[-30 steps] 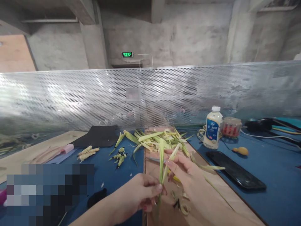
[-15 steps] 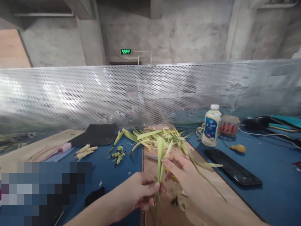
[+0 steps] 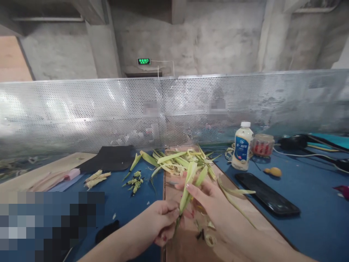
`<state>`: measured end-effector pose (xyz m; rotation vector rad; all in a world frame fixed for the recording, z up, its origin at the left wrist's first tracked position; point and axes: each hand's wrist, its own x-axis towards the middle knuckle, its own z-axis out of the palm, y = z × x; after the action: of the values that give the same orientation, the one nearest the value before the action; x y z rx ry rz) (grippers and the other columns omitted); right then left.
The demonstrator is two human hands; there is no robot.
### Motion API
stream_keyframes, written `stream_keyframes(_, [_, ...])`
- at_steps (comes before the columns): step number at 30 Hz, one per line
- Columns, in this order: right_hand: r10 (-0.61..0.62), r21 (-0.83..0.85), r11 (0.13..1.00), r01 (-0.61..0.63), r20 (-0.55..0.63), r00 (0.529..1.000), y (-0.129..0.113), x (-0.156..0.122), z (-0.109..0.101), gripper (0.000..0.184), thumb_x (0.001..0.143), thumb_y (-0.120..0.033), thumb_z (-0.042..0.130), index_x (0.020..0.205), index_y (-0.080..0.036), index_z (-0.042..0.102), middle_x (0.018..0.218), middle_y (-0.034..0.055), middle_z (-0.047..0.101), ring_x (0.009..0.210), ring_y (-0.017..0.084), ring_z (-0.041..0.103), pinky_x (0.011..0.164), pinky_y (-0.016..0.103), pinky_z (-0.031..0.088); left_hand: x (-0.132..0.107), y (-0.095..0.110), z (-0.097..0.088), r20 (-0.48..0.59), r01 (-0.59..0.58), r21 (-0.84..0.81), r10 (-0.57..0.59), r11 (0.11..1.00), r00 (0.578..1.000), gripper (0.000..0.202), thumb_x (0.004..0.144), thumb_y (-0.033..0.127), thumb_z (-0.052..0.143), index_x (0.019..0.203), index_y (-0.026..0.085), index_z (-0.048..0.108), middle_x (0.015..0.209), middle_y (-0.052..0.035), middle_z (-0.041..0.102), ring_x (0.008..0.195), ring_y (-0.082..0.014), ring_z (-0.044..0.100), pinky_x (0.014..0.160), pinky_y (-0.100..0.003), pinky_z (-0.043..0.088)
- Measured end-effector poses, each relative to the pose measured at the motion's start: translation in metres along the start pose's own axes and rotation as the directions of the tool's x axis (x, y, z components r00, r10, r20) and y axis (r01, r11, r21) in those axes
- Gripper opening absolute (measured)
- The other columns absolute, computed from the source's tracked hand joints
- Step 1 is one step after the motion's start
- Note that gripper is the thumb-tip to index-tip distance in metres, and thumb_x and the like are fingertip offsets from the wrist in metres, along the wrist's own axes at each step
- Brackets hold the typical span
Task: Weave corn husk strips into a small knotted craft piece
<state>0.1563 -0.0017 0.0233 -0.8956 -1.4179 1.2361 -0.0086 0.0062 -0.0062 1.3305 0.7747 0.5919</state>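
Observation:
My left hand is closed round the lower end of a green leafy stalk, which rises between both hands. My right hand pinches one of the stalk's long leaves near its middle, fingers pressed on it. Both hands hover over a brown board strewn with peelings. Behind them lies a heap of stripped green leaves.
Small peeled pieces and yellow-green bits lie on the blue table. A white bottle, a clear jar, a black tray and cables stand at the right. A perforated metal screen runs along the back.
My right hand has shifted left and down along the stalk, bending its leaves apart and tilting them rightward. My left hand has kept its hold on the base.

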Motion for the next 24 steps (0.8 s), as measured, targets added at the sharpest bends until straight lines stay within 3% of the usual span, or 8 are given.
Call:
stream_keyframes(3, [-0.009, -0.046, 0.999, 0.01, 0.013, 1.0, -0.002, -0.001, 0.001, 0.033, 0.076, -0.046, 0.053, 0.088, -0.016, 0.061, 0.067, 0.0029, 0.064, 0.044, 0.011, 0.051, 0.052, 0.026, 0.046, -0.001, -0.002, 0.0, 0.017, 0.002, -0.011, -0.001, 1.0, 1.0, 0.026, 0.081, 0.041, 0.05, 0.077, 0.015, 0.05, 0.038, 0.0098, 0.031, 0.031, -0.0033, 0.021, 0.032, -0.016, 0.014])
stream_keyframes(6, [-0.029, -0.221, 0.975, 0.0, -0.125, 0.992, -0.006, -0.005, 0.001, 0.024, 0.077, -0.04, 0.054, 0.083, -0.017, 0.061, 0.075, 0.0033, 0.065, 0.058, 0.014, 0.057, 0.061, 0.026, 0.047, 0.003, -0.006, -0.003, -0.006, 0.01, 0.0, -0.01, 1.0, 1.0, 0.029, 0.079, 0.044, 0.051, 0.075, 0.016, 0.048, 0.042, 0.0081, 0.037, 0.032, -0.0025, 0.024, 0.031, -0.014, 0.017])
stream_keyframes(9, [-0.026, -0.319, 0.947, -0.036, -0.189, 0.982, -0.01, -0.008, 0.001, 0.023, 0.077, -0.038, 0.052, 0.071, -0.017, 0.059, 0.068, 0.003, 0.064, 0.065, 0.017, 0.06, 0.06, 0.026, 0.046, 0.008, -0.011, -0.004, -0.016, -0.007, 0.049, 0.008, 0.999, 1.0, 0.034, 0.077, 0.049, 0.051, 0.077, 0.015, 0.05, 0.042, 0.0078, 0.039, 0.03, -0.0024, 0.028, 0.029, -0.013, 0.019])
stream_keyframes(13, [-0.034, -0.374, 0.926, -0.057, -0.231, 0.972, -0.017, -0.01, 0.002, 0.022, 0.077, -0.038, 0.052, 0.068, -0.018, 0.057, 0.066, 0.0016, 0.063, 0.065, 0.017, 0.06, 0.055, 0.023, 0.046, 0.01, -0.01, 0.001, -0.062, -0.049, 0.174, 0.061, 0.983, 0.996, 0.037, 0.078, 0.052, 0.046, 0.081, 0.016, 0.05, 0.045, 0.0051, 0.047, 0.031, -0.005, 0.039, 0.03, -0.014, 0.028])
stream_keyframes(16, [0.004, -0.366, 0.924, -0.11, -0.278, 0.961, -0.02, -0.011, 0.004, 0.021, 0.076, -0.035, 0.053, 0.063, -0.019, 0.053, 0.056, -0.0007, 0.059, 0.056, 0.015, 0.059, 0.051, 0.022, 0.046, 0.004, -0.003, 0.006, -0.144, -0.09, 0.344, 0.147, 0.935, 0.979, 0.031, 0.081, 0.046, 0.046, 0.088, 0.016, 0.052, 0.052, 0.0028, 0.053, 0.036, -0.0067, 0.044, 0.035, -0.016, 0.032])
stream_keyframes(20, [0.023, -0.271, 0.96, -0.069, -0.167, 0.986, -0.019, -0.01, 0.003, 0.016, 0.077, -0.034, 0.053, 0.07, -0.02, 0.055, 0.056, -0.0014, 0.061, 0.054, 0.015, 0.059, 0.053, 0.023, 0.049, -0.001, 0.006, 0.01, -0.207, -0.119, 0.494, 0.25, 0.861, 0.946, 0.029, 0.083, 0.042, 0.044, 0.079, 0.015, 0.054, 0.063, 0.0008, 0.055, 0.043, -0.0075, 0.05, 0.042, -0.017, 0.037])
stream_keyframes(24, [0.021, -0.158, 0.987, -0.037, -0.102, 0.995, -0.015, -0.007, 0.004, 0.014, 0.078, -0.032, 0.053, 0.076, -0.019, 0.058, 0.07, 0.0014, 0.065, 0.075, 0.018, 0.063, 0.064, 0.025, 0.05, -0.002, 0.008, 0.009, -0.209, -0.132, 0.479, 0.259, 0.868, 0.943, 0.031, 0.083, 0.044, 0.042, 0.077, 0.015, 0.053, 0.062, 0.0017, 0.052, 0.044, -0.0076, 0.05, 0.043, -0.018, 0.037])
